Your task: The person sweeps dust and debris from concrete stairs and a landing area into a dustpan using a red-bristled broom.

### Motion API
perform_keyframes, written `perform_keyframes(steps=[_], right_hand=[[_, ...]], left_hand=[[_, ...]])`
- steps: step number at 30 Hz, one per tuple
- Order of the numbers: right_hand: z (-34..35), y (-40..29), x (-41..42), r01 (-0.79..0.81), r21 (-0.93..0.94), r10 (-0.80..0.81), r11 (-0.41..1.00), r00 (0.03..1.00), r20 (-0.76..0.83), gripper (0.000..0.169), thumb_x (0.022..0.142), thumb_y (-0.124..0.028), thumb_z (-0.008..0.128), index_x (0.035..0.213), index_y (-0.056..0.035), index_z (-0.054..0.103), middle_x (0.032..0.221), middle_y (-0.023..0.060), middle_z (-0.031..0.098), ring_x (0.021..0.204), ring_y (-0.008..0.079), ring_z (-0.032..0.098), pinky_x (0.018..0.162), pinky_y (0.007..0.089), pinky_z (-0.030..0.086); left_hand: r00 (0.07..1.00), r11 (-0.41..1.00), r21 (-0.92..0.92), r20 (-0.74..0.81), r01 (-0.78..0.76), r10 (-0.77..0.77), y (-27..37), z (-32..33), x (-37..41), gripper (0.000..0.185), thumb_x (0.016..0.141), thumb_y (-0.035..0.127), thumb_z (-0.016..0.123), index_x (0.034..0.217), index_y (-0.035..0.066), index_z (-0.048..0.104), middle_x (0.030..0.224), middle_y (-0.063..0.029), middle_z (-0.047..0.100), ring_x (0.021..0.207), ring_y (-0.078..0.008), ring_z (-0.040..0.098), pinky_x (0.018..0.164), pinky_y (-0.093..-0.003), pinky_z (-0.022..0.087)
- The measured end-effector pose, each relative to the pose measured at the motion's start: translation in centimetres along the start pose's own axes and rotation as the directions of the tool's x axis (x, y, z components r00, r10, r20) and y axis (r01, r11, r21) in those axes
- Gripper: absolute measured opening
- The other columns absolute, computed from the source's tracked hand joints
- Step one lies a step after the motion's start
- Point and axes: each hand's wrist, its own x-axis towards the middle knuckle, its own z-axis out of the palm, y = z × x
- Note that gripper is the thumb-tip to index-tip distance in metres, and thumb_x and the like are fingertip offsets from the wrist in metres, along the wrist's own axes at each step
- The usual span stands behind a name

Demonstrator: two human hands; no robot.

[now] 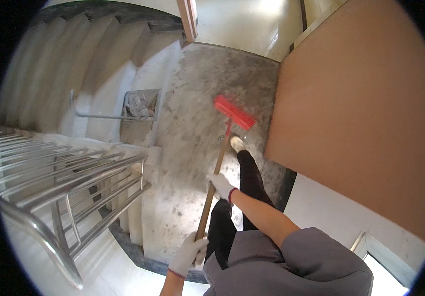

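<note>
A broom with a red plastic head (234, 112) and a wooden handle (205, 207) slants across the landing before me. Its bristles are at the concrete floor, just ahead of my light-coloured shoe (237, 144). My right hand (221, 185), in a white knit glove, grips the middle of the handle. Lower down, my left hand (188, 253), gloved the same way, is closed around the handle near its top end. To the left, a long-handled dustpan (125, 117) rests on the stairs beside the landing's edge. Crumpled clear plastic (140, 103) and some debris lie in it.
Stairs (86, 63) adjoin the landing on the left. A stainless steel railing (86, 185) runs along the lower left. The brown door panel (353, 111) takes up the right side. Beyond the doorway lies a shiny tiled floor (242, 26). Small bits dot the concrete (186, 148).
</note>
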Motion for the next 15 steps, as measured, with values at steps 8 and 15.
perform_keyframes(steps=[8,15], right_hand=[[1.9,3.7,-7.0,0.163,-0.283,-0.134,0.945,0.984,0.121,0.031,0.083,-0.03,0.064,0.087,0.0003,0.057,0.068,0.009,0.057,0.06,0.0213,0.059,0.054,0.0357,0.048],[-5.4,1.5,-1.6,0.109,-0.468,-0.189,0.877,0.974,-0.126,0.019,0.08,-0.015,0.057,0.071,0.0021,0.054,0.058,0.0078,0.052,0.051,0.0235,0.058,0.042,0.0356,0.044]], left_hand=[[0.993,0.981,-0.187,0.085,-0.061,0.078,-8.0,-2.9,-4.4,0.051,0.084,0.004,0.053,0.132,-0.001,0.036,0.052,0.0034,0.036,0.035,-0.0075,0.034,0.03,-0.0233,0.026],[0.846,0.771,-0.625,0.47,0.119,0.251,-11.0,1.1,7.8,0.028,0.093,0.017,0.055,0.118,0.007,0.048,0.059,0.0062,0.032,0.037,-0.0045,0.028,0.031,-0.0212,0.022]])
